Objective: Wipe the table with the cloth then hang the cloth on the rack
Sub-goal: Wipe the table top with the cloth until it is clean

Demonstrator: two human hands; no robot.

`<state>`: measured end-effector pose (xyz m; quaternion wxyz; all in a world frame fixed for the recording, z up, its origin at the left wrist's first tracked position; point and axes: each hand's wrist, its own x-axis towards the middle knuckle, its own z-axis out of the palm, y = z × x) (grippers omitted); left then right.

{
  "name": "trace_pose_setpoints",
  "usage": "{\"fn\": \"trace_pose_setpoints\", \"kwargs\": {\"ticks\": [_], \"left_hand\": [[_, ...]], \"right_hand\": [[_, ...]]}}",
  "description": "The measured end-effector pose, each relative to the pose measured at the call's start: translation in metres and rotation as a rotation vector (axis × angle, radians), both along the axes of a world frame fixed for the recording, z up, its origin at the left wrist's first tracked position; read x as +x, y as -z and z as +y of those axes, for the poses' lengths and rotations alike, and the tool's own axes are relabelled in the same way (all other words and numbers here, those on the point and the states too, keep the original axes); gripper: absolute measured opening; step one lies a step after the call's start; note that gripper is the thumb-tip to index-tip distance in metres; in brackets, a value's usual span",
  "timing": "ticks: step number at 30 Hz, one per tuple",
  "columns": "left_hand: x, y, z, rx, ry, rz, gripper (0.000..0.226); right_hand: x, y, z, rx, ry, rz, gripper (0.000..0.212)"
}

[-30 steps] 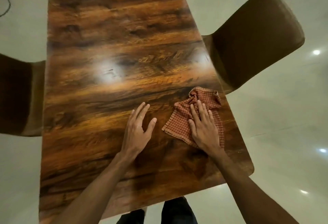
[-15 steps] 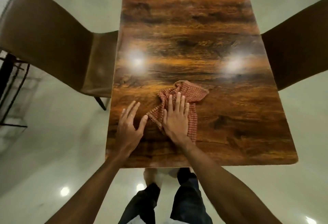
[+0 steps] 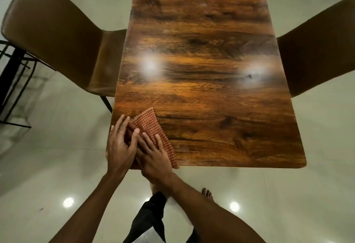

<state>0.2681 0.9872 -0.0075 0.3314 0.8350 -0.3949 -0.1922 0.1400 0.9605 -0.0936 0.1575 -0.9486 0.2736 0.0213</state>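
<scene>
Nearest, right hand (image 3: 153,156) flat on the cloth (image 3: 151,125), fingers straight, pressing rather than gripping. Just beside it, left hand (image 3: 120,146) likewise spread, fingertips on the cloth's left edge, thumb laid across (nothing curled round). Small red-and-cream check, rumpled; lies at the near left corner of the table (image 3: 201,50), hem reaching the near edge. Beyond, glossy wood grain with two light glares. Left chair (image 3: 48,31) and right chair (image 3: 317,50), brown, flanking.

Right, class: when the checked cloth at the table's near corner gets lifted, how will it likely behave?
The cloth probably droops limply: it lies creased and bunched under the left hand and right hand. It looks thin, so likely light. On the glossy table it should slide easily when pushed.
</scene>
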Motion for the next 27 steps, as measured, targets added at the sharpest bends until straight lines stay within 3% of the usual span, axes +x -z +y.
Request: {"fn": "trace_pose_setpoints", "kwargs": {"ticks": [4, 14, 22, 27], "left_hand": [[-0.062, -0.001, -0.008, -0.03, 0.043, 0.0, 0.056], [-0.216, 0.007, -0.045, 0.053, 0.148, 0.068, 0.063], [-0.264, 0.012, -0.069, 0.007, 0.251, 0.018, 0.06], [-0.26, 0.006, -0.065, -0.018, 0.239, 0.019, 0.059]], "right_hand": [[-0.112, 0.001, -0.037, -0.026, 0.168, -0.024, 0.061], [-0.336, -0.008, -0.115, -0.036, 0.519, 0.062, 0.064], [-0.413, -0.011, -0.142, -0.045, 0.732, -0.028, 0.069], [-0.399, -0.01, -0.127, -0.036, 0.915, -0.05, 0.069]]}}
